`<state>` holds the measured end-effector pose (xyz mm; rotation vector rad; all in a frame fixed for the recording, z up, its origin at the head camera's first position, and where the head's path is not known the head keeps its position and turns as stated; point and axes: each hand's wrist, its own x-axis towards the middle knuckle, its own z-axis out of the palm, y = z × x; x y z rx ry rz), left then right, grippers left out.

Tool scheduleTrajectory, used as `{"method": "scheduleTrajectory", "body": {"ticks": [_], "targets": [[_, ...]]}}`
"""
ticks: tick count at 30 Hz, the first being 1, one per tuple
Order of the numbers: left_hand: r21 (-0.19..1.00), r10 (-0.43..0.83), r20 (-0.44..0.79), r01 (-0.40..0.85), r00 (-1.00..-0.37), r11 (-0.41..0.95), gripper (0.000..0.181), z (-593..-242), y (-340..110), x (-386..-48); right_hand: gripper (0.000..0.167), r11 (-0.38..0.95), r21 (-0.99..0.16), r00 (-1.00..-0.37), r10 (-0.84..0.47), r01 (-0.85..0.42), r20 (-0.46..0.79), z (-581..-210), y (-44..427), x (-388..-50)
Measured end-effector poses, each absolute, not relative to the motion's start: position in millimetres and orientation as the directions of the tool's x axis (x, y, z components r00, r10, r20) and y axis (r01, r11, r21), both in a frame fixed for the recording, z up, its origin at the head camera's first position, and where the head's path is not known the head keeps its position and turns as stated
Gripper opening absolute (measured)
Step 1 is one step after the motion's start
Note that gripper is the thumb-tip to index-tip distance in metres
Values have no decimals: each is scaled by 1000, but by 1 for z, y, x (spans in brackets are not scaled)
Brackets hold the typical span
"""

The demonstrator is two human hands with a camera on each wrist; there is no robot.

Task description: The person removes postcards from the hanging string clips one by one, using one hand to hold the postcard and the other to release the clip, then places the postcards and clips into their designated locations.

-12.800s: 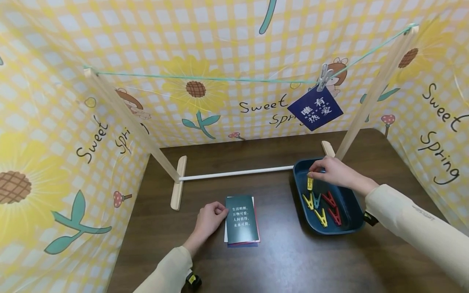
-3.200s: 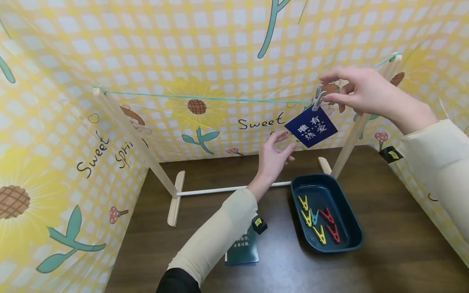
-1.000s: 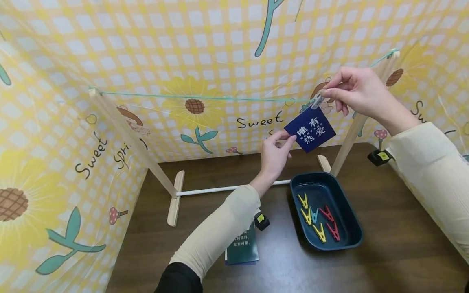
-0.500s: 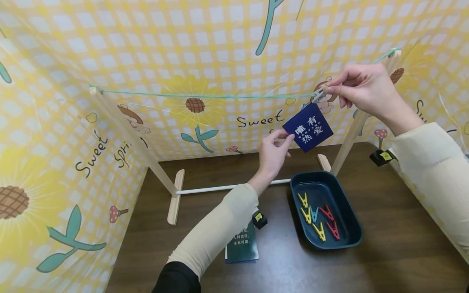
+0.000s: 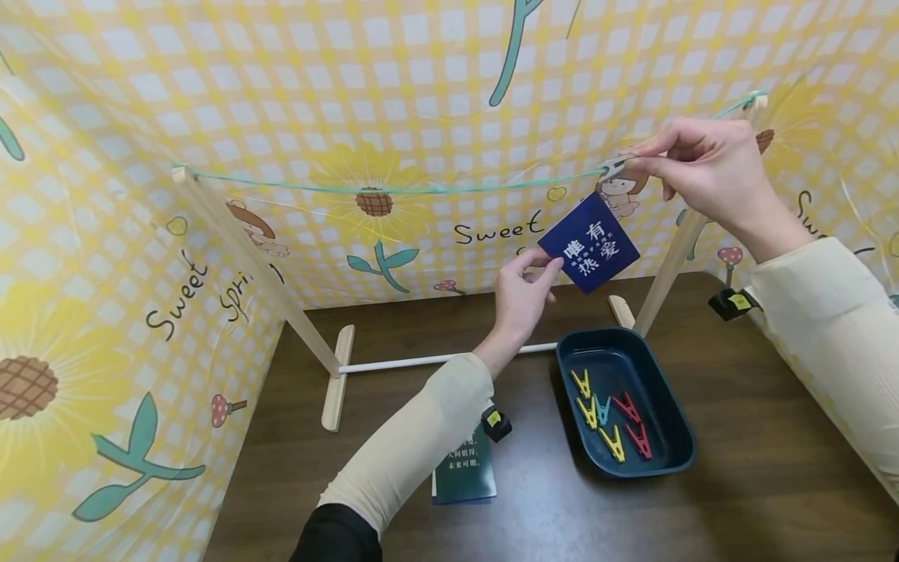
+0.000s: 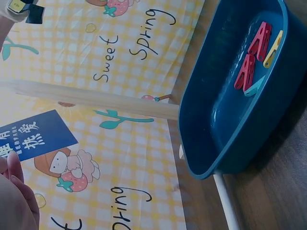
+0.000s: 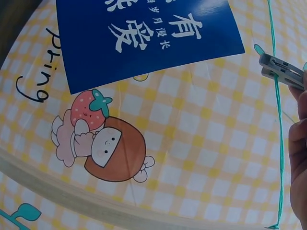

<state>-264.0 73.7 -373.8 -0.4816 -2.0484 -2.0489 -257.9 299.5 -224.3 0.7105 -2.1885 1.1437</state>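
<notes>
Between thumb and fingers, my left hand pinches the left corner of a dark blue card with white characters. My right hand squeezes a grey clothespin at the green line. In the right wrist view, the line runs through the jaws of the clothespin, and a gap separates it from the card. The left wrist view has the card beside the fingertips of my left hand.
A blue tray holds several yellow, red and teal clothespins. Under my left forearm lies a stack of cards, green on top. Wooden posts joined by a white rod carry the line. Patterned cloth surrounds the table.
My left hand reached up from the card stack and took hold of the hanging card. My right hand moved from the tray to the grey clothespin; the card has come away from it.
</notes>
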Motion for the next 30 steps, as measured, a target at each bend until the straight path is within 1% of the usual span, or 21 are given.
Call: {"method": "scheduleTrajectory", "body": {"ticks": [5, 9, 12, 14, 18, 24, 30], "targets": [[929, 90, 368, 369, -925, -16, 12, -371, 74, -262, 7, 482, -540, -683, -186, -690, 707, -224, 299, -258], [931, 98, 364, 365, -926, -11, 12, -369, 73, -262, 1, 508, -475, -636, -202, -719, 745, -223, 297, -255], [932, 105, 362, 363, -926, -10, 13, -369, 72, -262, 8, 504, -435, -596, -215, -746, 774, -222, 295, -254], [932, 105, 362, 363, -926, -10, 13, -369, 71, -262, 10, 501, -410, -573, -226, -762, 788, -222, 294, -253], [931, 101, 362, 364, -927, -2, 12, -370, 69, -263, 13, 496, -390, -548, -223, -776, 807, -223, 290, -251], [928, 86, 372, 373, -924, 0, 11, -370, 65, -265, 16, 503, -380, -538, -214, -776, 815, -224, 287, -247], [928, 98, 368, 371, -925, 21, 11, -372, 61, -266, 17, 520, -376, -549, -228, -767, 804, -229, 289, -242]]}}
